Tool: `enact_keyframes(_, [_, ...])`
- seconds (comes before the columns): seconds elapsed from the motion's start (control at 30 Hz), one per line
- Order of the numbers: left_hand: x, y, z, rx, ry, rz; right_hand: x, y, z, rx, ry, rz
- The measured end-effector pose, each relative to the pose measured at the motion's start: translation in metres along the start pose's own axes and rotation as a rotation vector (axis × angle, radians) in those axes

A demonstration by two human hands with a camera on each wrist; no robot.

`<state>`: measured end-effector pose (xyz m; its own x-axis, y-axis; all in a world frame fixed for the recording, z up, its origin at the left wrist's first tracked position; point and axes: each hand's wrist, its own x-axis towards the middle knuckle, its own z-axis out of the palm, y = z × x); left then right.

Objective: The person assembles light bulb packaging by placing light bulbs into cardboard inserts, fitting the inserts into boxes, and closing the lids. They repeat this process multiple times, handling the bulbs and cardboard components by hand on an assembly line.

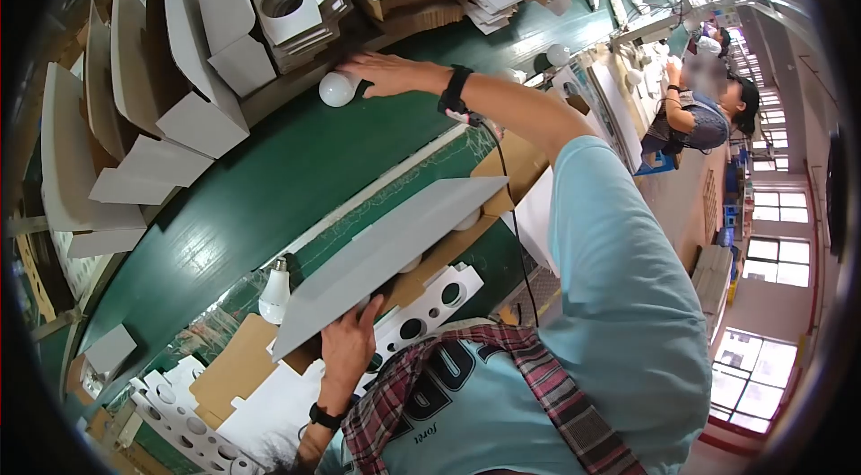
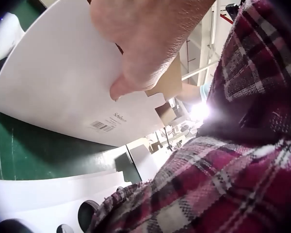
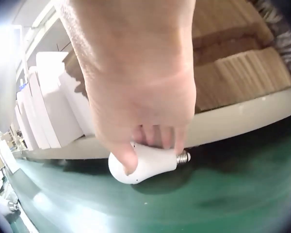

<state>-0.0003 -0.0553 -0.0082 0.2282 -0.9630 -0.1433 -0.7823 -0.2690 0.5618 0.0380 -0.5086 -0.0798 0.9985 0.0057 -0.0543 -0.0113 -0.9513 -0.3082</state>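
Observation:
A white bulb [image 1: 337, 89] lies at the far side of the green surface, with my right hand [image 1: 386, 76] at it. In the right wrist view the thumb and fingers of my right hand [image 3: 140, 97] grip this bulb [image 3: 153, 164] around its body, its metal screw base pointing right. My left hand [image 1: 348, 345] holds a white carton [image 1: 386, 251] near the front edge; parts of white bulbs show beneath its panel. In the left wrist view my left hand [image 2: 140, 48] has its thumb on the carton's printed face [image 2: 63, 73], above a barcode; its other fingers are hidden.
Another bulb [image 1: 274, 296] stands left of the carton. Open white boxes [image 1: 202, 121] line the far side beside stacked inserts with round holes [image 1: 289, 0]. More holed inserts [image 1: 184, 426] lie at the near left. Further along, another person [image 1: 695, 116] sits at the right.

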Motion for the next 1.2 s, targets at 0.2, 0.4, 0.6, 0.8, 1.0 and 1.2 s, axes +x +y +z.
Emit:
enact_keyframes(0.2, [0.001, 0.0, -0.003, 0.012, 0.001, 0.014, -0.009, 0.011, 0.043, -0.301, 0.13, -0.018])
enact_keyframes(0.4, [0.003, -0.003, 0.002, 0.031, 0.048, 0.037, -0.053, -0.034, -0.023, 0.026, -0.051, 0.186])
enact_keyframes(0.6, [0.008, 0.002, -0.005, -0.037, 0.1, 0.083, -0.11, -0.125, -0.121, -0.02, 0.292, 0.053])
enact_keyframes(0.8, [-0.002, 0.003, -0.014, -0.065, 0.089, 0.093, -0.175, -0.21, -0.164, -0.102, 0.623, -0.163])
enact_keyframes(1.0, [-0.018, -0.006, -0.009, 0.021, 0.127, 0.059, -0.223, -0.279, -0.146, -0.184, 0.51, -0.417])
enact_keyframes(1.2, [-0.028, -0.007, -0.012, -0.018, 0.167, 0.02, -0.221, -0.292, -0.106, -0.057, 0.269, -0.35])
